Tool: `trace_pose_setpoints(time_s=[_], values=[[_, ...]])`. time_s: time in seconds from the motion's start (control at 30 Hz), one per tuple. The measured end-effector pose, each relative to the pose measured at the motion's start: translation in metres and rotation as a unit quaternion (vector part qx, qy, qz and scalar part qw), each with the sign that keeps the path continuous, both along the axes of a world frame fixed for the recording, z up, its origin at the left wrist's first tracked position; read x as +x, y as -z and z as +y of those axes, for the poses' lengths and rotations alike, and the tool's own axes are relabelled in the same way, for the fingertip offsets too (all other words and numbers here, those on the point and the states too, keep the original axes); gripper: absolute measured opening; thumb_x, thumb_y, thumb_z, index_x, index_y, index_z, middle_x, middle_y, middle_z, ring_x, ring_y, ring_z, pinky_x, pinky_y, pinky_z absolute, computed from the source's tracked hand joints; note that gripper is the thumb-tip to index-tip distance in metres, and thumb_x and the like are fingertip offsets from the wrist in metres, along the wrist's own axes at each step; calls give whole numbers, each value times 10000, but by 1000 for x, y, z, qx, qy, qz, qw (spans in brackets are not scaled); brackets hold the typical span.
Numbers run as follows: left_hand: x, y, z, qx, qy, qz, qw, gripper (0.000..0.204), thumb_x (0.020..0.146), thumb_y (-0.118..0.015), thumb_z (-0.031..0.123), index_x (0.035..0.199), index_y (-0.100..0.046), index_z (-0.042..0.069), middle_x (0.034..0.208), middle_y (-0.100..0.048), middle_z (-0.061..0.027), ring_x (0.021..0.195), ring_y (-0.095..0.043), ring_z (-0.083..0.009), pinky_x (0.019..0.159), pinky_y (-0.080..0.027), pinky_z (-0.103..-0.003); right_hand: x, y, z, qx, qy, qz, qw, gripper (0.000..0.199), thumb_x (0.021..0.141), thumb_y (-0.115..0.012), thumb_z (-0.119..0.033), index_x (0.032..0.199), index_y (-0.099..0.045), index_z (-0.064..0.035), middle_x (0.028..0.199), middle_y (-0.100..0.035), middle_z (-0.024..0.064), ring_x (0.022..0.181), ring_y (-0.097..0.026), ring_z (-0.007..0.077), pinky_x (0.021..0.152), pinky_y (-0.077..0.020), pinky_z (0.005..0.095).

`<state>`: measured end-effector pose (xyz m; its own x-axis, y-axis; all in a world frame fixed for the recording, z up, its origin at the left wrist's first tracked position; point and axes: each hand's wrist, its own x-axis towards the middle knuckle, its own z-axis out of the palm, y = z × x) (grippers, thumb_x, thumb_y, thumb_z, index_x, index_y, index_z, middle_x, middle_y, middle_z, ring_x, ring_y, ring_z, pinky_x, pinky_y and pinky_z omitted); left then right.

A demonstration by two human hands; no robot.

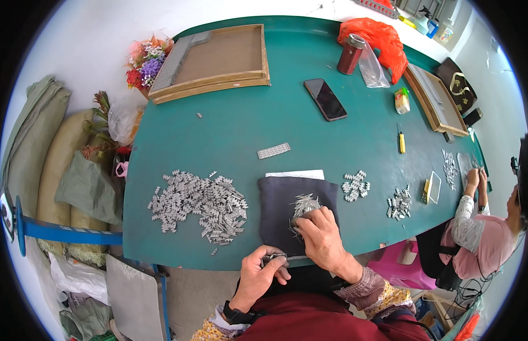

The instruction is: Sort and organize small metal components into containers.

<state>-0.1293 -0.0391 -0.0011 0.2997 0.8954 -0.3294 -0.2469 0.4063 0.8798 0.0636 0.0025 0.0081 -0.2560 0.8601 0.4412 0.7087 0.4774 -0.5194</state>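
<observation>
At the table's near edge, my left hand [261,275] is closed around a small dark grey metal part [270,259], mostly hidden by the fingers. My right hand [323,236] reaches over a dark cloth [274,210], its thumb and fingertips pinched at a pile of thin metal pins [306,204]. What sits between those fingertips is too small to make out. Left of the cloth spreads a large heap of small toothed grey metal pieces [190,196]. To its right lies a smaller group of similar pieces [356,186]. A flat perforated metal strip [273,150] rests beyond the cloth.
Wooden trays [213,86] stand at the far left and far right. A phone [325,99], a red flask [351,54] and a yellow-handled screwdriver [401,141] lie or stand on the green table [230,122]. At right, a co-worker [474,227] handles small parts.
</observation>
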Motion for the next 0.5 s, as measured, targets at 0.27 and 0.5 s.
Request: trace_pose_setpoints(time_s=[0.27, 0.5], values=[[-7, 3, 0, -4, -6, -16, 1000, 100, 950, -612, 42, 989, -606, -49, 781, -665, -99, 617, -679, -149, 503, -560, -246, -9, -5, 21, 12, -24, -139, 990, 201, 725, -728, -62, 921, -684, -51, 919, -578, 79, 877, -516, 263, 745, -379, 392], [-9, 4, 0, 9, -7, -10, 1000, 99, 953, -610, 47, 980, -615, -48, 768, -663, -90, 613, -678, -142, 502, -557, -242, -3, -14, 26, 2, -70, -133, 989, 145, 758, -700, -95, 895, -670, -59, 870, -549, 68, 859, -511, 257, 741, -369, 391]])
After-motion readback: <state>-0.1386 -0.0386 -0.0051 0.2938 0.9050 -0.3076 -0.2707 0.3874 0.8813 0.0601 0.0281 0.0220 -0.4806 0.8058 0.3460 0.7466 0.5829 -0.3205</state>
